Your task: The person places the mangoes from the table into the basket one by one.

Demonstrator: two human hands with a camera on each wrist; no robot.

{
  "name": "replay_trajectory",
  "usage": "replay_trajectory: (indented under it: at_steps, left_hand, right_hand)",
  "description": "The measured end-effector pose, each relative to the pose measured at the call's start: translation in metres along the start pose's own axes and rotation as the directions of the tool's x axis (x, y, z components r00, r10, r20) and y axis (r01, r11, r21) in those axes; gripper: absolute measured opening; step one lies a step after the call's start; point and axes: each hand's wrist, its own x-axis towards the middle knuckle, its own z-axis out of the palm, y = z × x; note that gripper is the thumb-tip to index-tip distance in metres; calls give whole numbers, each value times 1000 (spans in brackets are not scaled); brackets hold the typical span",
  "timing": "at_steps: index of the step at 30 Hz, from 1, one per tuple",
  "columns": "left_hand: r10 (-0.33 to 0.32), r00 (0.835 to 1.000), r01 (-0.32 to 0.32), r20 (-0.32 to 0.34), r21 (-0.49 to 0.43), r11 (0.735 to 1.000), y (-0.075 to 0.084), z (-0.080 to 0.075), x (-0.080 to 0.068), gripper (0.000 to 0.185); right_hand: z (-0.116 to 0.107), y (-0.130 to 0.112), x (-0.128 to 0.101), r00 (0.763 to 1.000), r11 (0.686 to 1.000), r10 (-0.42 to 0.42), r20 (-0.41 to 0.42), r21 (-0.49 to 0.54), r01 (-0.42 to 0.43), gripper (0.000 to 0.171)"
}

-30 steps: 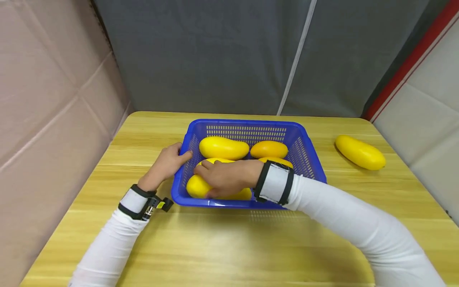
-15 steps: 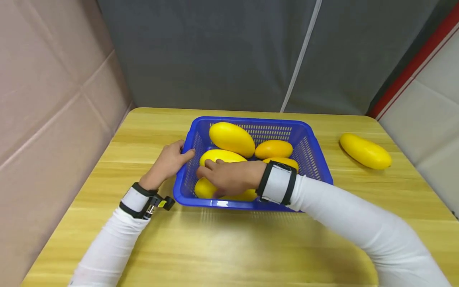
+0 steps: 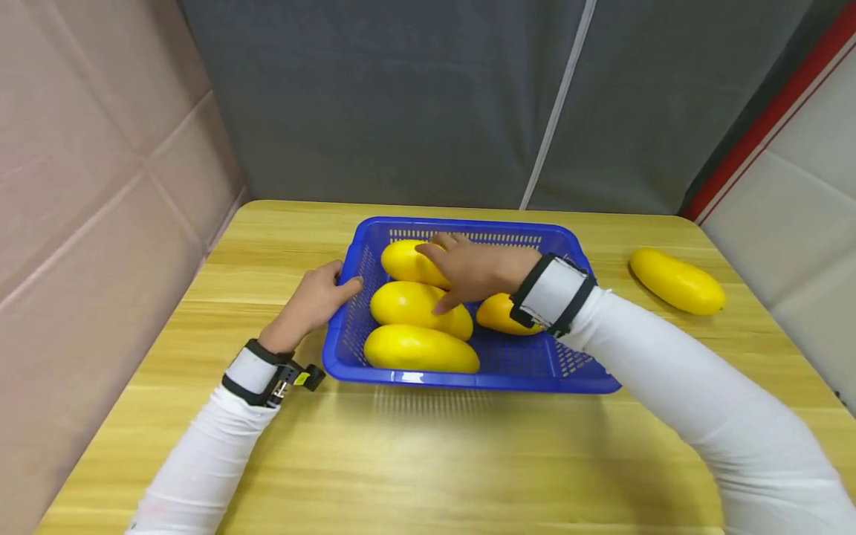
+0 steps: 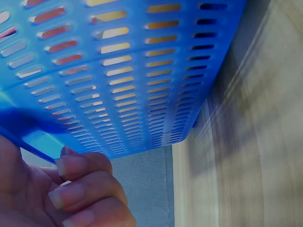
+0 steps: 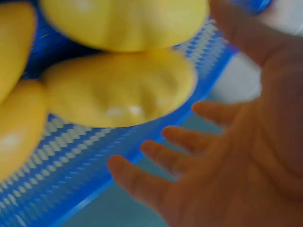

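A: Status on the blue basket (image 3: 582, 371)?

B: 4 yellow mangoes inside. Front one (image 3: 420, 349) lies along the near wall, the middle one (image 3: 411, 306) just behind it and touching it, the back one (image 3: 404, 261) near the far wall, and a smaller orange-tinted one (image 3: 498, 313) toward the right, partly hidden by the wrist strap.

A: Anything outside?

B: 1 loose mango (image 3: 677, 281) on the wooden table (image 3: 428, 461), well apart from the basket, off its right side.

A: Hands?

B: Left hand (image 3: 313, 303) grips the basket's left rim, fingers curled over the edge; the left wrist view shows fingertips (image 4: 75, 165) tucked under the rim beside the slotted wall. Right hand (image 3: 478, 269) is over the back of the basket, fingers spread and relaxed, palm resting on the back mango, thumb toward the middle one. The right wrist view is blurred, but the fingers (image 5: 180, 158) look splayed, not wrapped around anything.

A: So the right hand holds nothing?

B: No grasp that I can see. Contact only.

A: Progress?

B: My read: if the job is loading the basket, 4 of 5 are in and the loose mango is left. Room remains at the basket's right front.
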Motion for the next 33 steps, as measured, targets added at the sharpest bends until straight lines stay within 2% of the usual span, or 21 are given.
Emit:
replay_trajectory:
  at_steps: [3,7,15,21,24,29,33]
  left_hand:
    - [-4,1000,4,6,0,1000,0,1,-1,36]
    - [-11,1000,11,24,-11,1000,1,3,0,37]
    - [4,1000,-4,31,-12,1000,1,2,3,37]
    - [-5,1000,5,20,-11,1000,-4,-2,5,38]
    - [-9,1000,9,11,-10,1000,-7,-2,3,38]
    - [-23,999,24,36,-27,999,-7,3,0,38]
    - [-16,999,17,44,-26,1000,-4,4,0,39]
  right_hand:
    - [8,10,4,995,998,10,95,55,-16,109]
    - [16,10,10,990,995,10,141,95,-24,116]
    - [16,1,14,983,998,70,170,-9,-70,119]
    - [14,1,20,984,999,44,173,-5,-43,117]
    - [13,4,21,984,999,10,179,40,-18,113]
    - [-6,23,0,992,991,-28,123,131,12,100]
    - [-34,53,-36,1000,998,28,12,59,-28,86]
